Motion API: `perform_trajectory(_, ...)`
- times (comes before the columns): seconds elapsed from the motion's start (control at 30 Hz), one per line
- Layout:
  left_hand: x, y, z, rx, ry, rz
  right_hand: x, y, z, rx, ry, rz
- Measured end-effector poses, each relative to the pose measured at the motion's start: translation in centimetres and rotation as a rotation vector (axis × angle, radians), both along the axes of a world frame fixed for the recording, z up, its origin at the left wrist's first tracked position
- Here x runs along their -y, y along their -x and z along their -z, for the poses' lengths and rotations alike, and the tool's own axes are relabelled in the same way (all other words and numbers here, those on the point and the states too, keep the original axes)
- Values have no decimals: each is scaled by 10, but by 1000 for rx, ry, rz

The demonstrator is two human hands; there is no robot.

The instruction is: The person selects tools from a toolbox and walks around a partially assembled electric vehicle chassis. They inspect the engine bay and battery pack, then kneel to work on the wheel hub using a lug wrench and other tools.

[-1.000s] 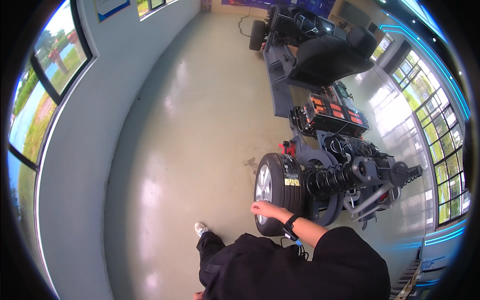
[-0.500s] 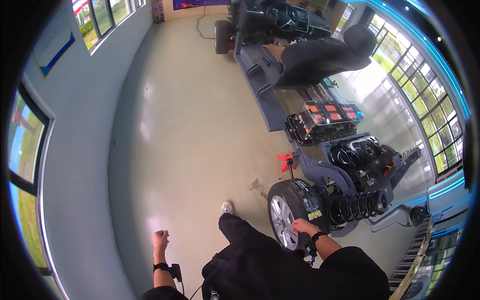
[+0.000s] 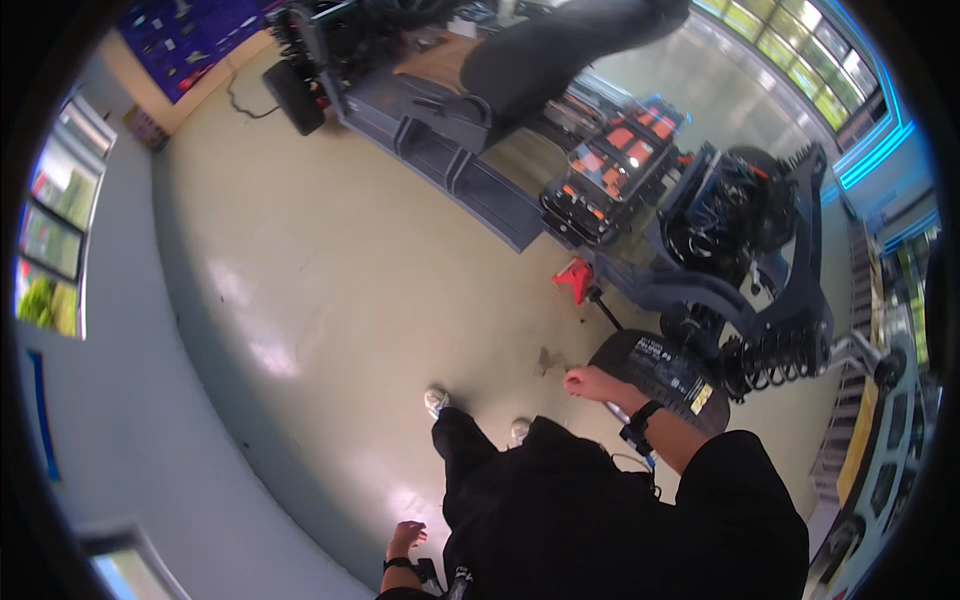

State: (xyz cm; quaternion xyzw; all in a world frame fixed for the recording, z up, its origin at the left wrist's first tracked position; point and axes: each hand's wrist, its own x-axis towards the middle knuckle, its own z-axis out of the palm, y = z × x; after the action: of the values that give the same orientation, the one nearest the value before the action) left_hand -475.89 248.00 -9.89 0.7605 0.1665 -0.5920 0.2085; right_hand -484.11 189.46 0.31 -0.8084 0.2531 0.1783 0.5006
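My right hand (image 3: 597, 384) is closed, its fingers curled in, with nothing seen in it. It hangs in front of the black tyre (image 3: 662, 375) of a bare car chassis and partly covers the wheel from my view; I cannot see it touching. Low in the picture, my left hand (image 3: 407, 537) hangs beside my dark clothing over the floor, fingers loosely bent and apart, holding nothing. Both wrists wear a dark strapped device. Beyond the tyre, a red stand (image 3: 574, 280) is on the floor next to the chassis, and a black coil spring (image 3: 780, 362) sits right of the wheel.
The chassis carries an orange-and-black battery pack (image 3: 622, 160), a black seat (image 3: 555, 55) and a grey side sill (image 3: 485, 205) jutting toward the floor. A cable (image 3: 245, 105) lies near the far tool board (image 3: 200, 35). The pale wall (image 3: 110, 400) runs along my left.
The view has turned right and moved forward, so the chassis lies slanted. My right hand is farther up beside the tyre; my left hand has swung back nearer my body. A second shoe shows.
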Motion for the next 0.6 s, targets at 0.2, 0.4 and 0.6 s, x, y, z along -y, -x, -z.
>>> perform_trajectory(0.2,39,-273,70,234,265,-38,16,28,45,-205,77,287)
perform_trajectory(0.4,305,-484,7,765,499,532,17,-7,17,-252,1,607)
perform_trajectory(0.6,549,-549,-55,826,790,1002,72,-55,41,-175,-163,649)
